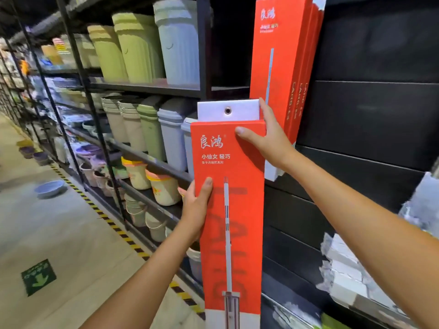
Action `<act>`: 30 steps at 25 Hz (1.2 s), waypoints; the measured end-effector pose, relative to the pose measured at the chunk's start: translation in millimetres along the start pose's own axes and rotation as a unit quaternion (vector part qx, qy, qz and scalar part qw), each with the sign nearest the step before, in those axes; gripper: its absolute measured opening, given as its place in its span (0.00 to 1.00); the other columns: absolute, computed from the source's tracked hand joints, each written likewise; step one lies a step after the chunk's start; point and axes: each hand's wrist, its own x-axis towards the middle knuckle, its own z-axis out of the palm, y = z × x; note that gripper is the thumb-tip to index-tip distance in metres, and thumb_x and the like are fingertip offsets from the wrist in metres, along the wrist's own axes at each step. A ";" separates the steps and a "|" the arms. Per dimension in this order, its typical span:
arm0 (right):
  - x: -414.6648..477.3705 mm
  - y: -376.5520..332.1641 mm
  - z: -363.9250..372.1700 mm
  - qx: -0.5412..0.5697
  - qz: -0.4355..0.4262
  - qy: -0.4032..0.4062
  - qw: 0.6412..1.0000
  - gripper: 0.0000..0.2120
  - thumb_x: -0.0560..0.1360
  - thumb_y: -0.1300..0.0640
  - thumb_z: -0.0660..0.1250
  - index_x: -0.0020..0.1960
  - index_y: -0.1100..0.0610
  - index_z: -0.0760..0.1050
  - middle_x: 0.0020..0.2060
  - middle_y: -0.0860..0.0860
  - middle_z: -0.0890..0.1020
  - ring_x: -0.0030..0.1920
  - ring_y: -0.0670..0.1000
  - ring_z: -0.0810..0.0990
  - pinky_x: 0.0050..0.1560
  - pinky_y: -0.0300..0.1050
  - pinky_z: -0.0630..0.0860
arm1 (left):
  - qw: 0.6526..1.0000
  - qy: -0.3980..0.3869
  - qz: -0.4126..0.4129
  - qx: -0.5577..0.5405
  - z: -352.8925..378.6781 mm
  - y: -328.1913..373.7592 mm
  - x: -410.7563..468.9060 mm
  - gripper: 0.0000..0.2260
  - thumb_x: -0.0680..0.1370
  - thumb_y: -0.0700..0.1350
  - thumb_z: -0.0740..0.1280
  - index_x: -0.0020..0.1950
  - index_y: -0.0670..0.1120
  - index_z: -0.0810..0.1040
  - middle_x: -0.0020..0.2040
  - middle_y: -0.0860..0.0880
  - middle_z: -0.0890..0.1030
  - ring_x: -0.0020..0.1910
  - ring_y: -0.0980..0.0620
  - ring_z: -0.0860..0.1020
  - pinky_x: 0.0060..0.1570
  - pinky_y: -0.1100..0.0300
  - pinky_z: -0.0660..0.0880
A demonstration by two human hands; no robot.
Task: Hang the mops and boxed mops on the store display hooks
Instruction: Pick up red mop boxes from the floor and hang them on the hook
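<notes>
Two hands share the load right now, so start at the far left and work across: rows of ribbed plastic bins [140, 48] in pale green, cream and grey-blue stand on the black metal shelving [147, 87], matte and slightly glossy at the rims. Next comes your left hand [196, 205], clamped on the left edge of the boxed mop [231, 210] partway down, thumb flat on the red front, fingers wrapped behind. That box is long, narrow, smooth printed cardboard, held upright in front of the shelving's end post; it is probably light but top-heavy and whippy, and its slick face could slide, so keep your grip on the edges rather than the flat. At its top sits a white hang tab [228, 110] with a metal eyelet [228, 111], the part that must meet a hook; no hook shows in this view. Your right hand [266, 141] pinches the upper right corner, thumb across the front, fingers up beside the tab, which steadies the aim. Further right, the hung boxed mops [282, 55] already sit higher against the black slat wall [368, 115], stacked face to face.
</notes>
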 end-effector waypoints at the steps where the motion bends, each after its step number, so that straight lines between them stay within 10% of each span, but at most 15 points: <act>1: 14.8 10.5 -10.2 -0.007 0.000 0.007 1.000 0.51 0.70 0.36 0.75 0.84 0.47 0.52 0.69 0.37 0.74 0.68 0.42 0.78 0.70 0.52 0.78 | 1.000 -0.011 0.003 0.005 11.8 -4.5 21.2 0.34 0.69 0.71 0.72 0.66 0.50 0.80 0.60 0.51 0.87 0.60 0.51 0.85 0.63 0.48 0.80; 8: 103.0 68.3 -54.6 -0.055 0.006 0.039 0.998 0.53 0.69 0.31 0.75 0.83 0.47 0.52 0.72 0.42 0.74 0.69 0.46 0.78 0.71 0.57 0.76 | 0.997 -0.077 0.007 -0.015 70.2 -15.8 131.6 0.32 0.69 0.69 0.70 0.65 0.50 0.79 0.56 0.51 0.88 0.55 0.50 0.87 0.56 0.51 0.82; 13: 143.0 73.8 -71.8 -0.092 0.000 0.085 0.992 0.42 0.76 0.43 0.75 0.82 0.49 0.55 0.63 0.30 0.72 0.63 0.35 0.78 0.64 0.37 0.77 | 0.990 -0.131 0.013 -0.041 93.5 -6.6 197.0 0.34 0.70 0.69 0.70 0.67 0.48 0.79 0.58 0.47 0.87 0.57 0.45 0.86 0.62 0.43 0.81; 18: 185.7 51.9 -82.0 -0.106 -0.032 0.119 0.987 0.49 0.69 0.32 0.77 0.81 0.47 0.58 0.70 0.44 0.79 0.67 0.46 0.81 0.69 0.58 0.78 | 0.981 -0.181 0.023 -0.066 103.8 26.2 250.5 0.30 0.71 0.68 0.71 0.65 0.49 0.80 0.57 0.46 0.88 0.57 0.44 0.86 0.64 0.38 0.79; 30: 247.2 -36.2 -113.0 -0.142 -0.082 0.119 0.979 0.39 0.68 0.33 0.77 0.74 0.43 0.68 0.65 0.46 0.83 0.64 0.50 0.84 0.67 0.61 0.79 | 0.957 -0.251 0.119 -0.082 118.9 122.1 313.4 0.26 0.72 0.66 0.71 0.63 0.52 0.81 0.57 0.48 0.88 0.57 0.46 0.86 0.65 0.39 0.79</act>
